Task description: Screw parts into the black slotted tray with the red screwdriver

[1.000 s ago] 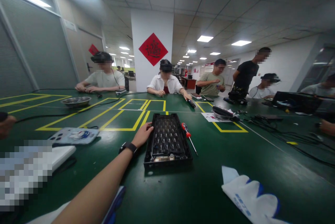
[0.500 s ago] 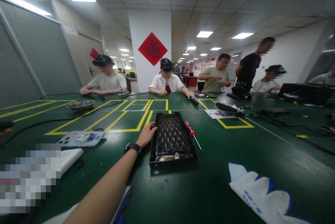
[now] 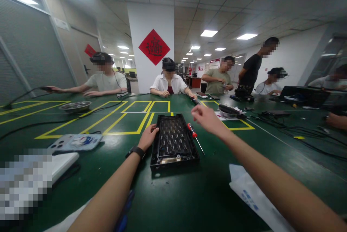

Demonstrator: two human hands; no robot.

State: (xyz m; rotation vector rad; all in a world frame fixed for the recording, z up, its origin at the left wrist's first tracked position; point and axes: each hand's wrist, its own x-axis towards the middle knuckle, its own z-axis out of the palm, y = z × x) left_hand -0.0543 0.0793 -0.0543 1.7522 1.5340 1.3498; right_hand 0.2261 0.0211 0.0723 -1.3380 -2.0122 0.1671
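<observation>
A black rectangular plastic housing [image 3: 162, 163] lies on the green table in front of me, its inside filled with rows of small shiny shapes. My left hand [image 3: 148, 137] grips its left side, thumb over the rim. Reaching past the housing's right side, my right hand [image 3: 206, 116] is in the air with fingers loosely bent and no object visible in them. Just beyond it, the person opposite holds out a dark handheld tool [image 3: 194, 99], partly covered by my fingers. A red-handled screwdriver [image 3: 193, 130] lies beside the housing on the right.
A phone in a blue case [image 3: 77, 142] and a white box [image 3: 63, 165] are at left. A white glove [image 3: 248, 185] lies under my right forearm. Metal bowls, one at far left [image 3: 75, 107], and black cables [image 3: 284, 130] are farther off. Several people surround the table.
My right hand has come in from the right, stretching toward the tool held by the person opposite. My left hand stays on the housing. The person at left has extended an arm sideways.
</observation>
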